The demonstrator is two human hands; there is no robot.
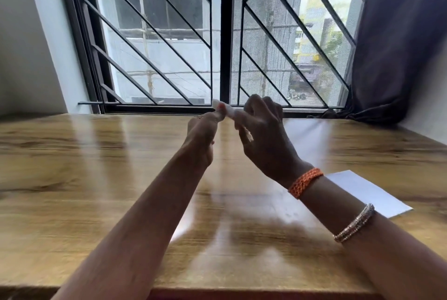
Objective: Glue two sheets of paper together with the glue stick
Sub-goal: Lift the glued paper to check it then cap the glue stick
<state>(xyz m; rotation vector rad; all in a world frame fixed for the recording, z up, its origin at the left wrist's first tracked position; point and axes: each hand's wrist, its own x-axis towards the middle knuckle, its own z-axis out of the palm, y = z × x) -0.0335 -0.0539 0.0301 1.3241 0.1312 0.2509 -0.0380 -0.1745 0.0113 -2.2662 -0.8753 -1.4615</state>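
Both my hands are raised above the wooden table (96,179), near the window. A white glue stick (228,109) lies between them, held roughly level. My right hand (263,130) grips its body with curled fingers. My left hand (204,135) pinches the stick's left end with fingertips. A white sheet of paper (370,193) lies flat on the table at the right, partly hidden by my right forearm. A second pale sheet or glare patch (304,133) lies farther back on the right; I cannot tell which.
A barred window (225,34) runs along the table's far edge. A dark curtain (399,46) hangs at the right and bunches onto the sill. A white wall stands at the left. The table's front edge is close to me.
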